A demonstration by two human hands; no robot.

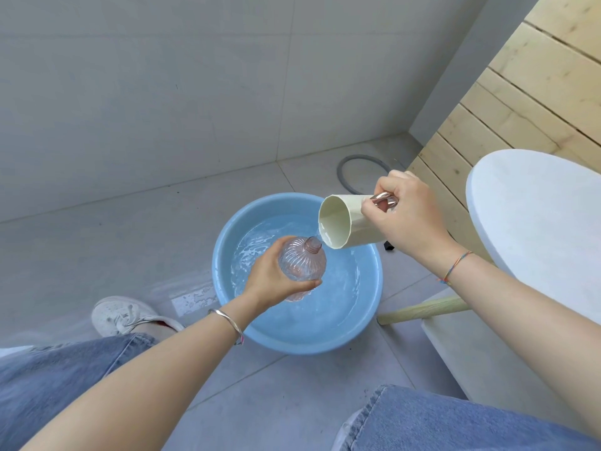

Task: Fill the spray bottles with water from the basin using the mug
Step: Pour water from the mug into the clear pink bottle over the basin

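My left hand [274, 279] grips a clear pinkish ribbed spray bottle [304, 262] without its cap, held over the blue basin [227, 288]. The bottle's threaded neck points up and to the right. My right hand [408, 219] holds a cream mug [344, 222] by its metallic handle and has it tipped on its side, its lip just above and right of the bottle's neck. A thin stream of water runs from the mug's lip toward the neck. Rippling water fills the basin's bottom.
A round white table [536, 222] with a pale wooden leg [422, 309] stands at the right, next to a wooden slat wall [520, 102]. A grey hose [354, 167] loops on the tiled floor behind the basin. My knees and a white shoe [126, 315] are near the basin; the floor left of it is wet.
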